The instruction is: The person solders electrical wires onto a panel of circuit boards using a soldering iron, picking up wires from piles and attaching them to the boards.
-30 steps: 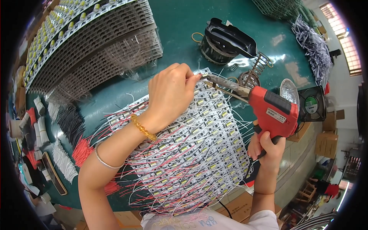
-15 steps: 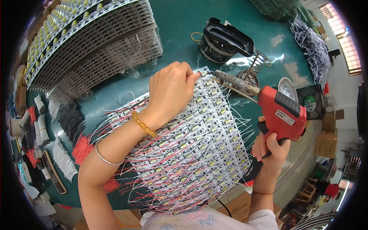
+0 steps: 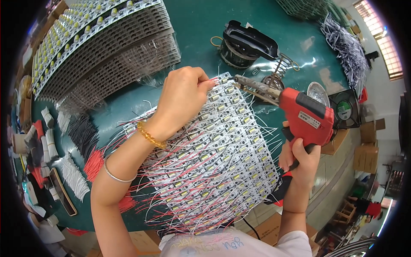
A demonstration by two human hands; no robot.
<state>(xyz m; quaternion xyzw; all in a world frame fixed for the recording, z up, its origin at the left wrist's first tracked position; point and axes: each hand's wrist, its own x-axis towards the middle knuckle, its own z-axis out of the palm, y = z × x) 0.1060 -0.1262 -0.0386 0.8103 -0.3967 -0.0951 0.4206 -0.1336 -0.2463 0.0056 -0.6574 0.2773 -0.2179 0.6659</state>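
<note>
A wide panel of white circuit boards (image 3: 257, 176) lies before me, set with rows of small yellowish cylindrical parts and trailing many red and white wires. At its far edge my left hand (image 3: 182, 95) is closed in a pinch on a thin red wire (image 3: 212, 80), whose end meets the board there. My right hand (image 3: 305, 159) is wrapped around the dark handle of a red soldering gun (image 3: 309, 112). The gun's long metal barrel points left, its tip close to the pinched wire; whether they touch is too small to tell.
A coiled iron stand (image 3: 282, 66) and black pot with a tray (image 3: 250, 40) stand beyond the barrel. Right of them are a metal dish (image 3: 319, 95) and a fan (image 3: 345, 108). Stacked boards (image 3: 128, 53), black wires (image 3: 82, 133), red wires (image 3: 93, 165) and a phone (image 3: 62, 192) occupy the left.
Both hands and the soldering gun have shifted slightly left and away from me in the picture. The red wire now shows more clearly at my left fingertips. The view itself has moved a little.
</note>
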